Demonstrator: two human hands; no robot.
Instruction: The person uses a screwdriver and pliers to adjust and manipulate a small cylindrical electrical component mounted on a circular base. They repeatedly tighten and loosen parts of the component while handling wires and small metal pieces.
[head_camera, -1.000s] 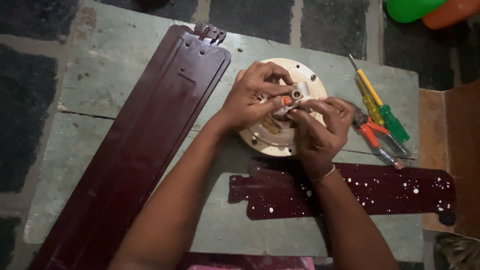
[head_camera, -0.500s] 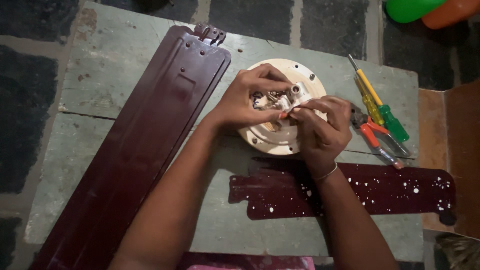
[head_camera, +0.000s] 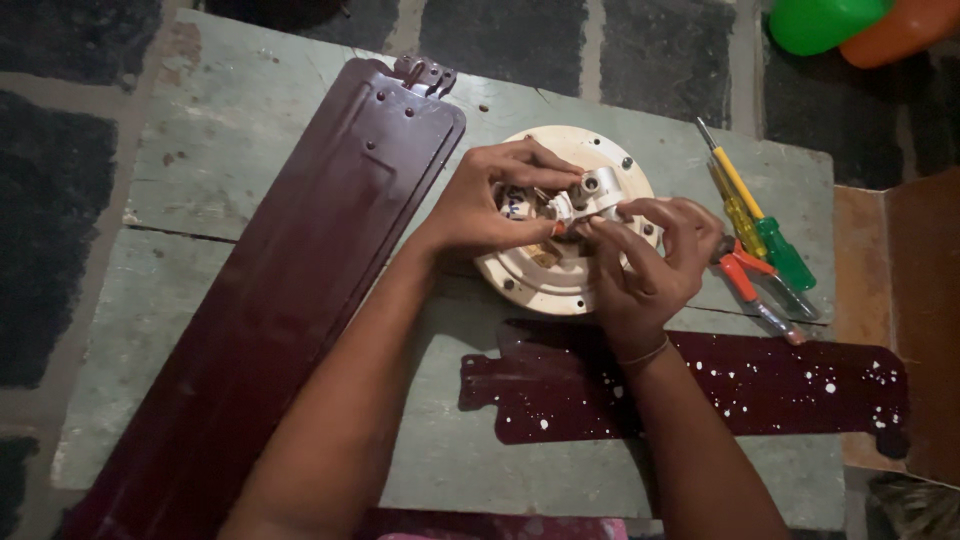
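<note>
Both hands work at centre frame over a round cream fan motor (head_camera: 540, 285) lying on a worn green table (head_camera: 200, 160). The left hand (head_camera: 490, 205) curls over the motor's open middle, fingertips bent onto the wiring there. The right hand (head_camera: 650, 265) pinches a small white fitting (head_camera: 597, 190) at the motor's centre. A dark red fan blade (head_camera: 290, 290) lies at left, a paint-speckled blade (head_camera: 760, 385) at lower right. Screwdrivers (head_camera: 760, 225) and pliers (head_camera: 755, 290) lie just right of the motor.

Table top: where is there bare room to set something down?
Bare table left of the long blade; another patch below the spotted blade. Crowded on the right: both hands on the motor disc, screwdrivers beside it.
</note>
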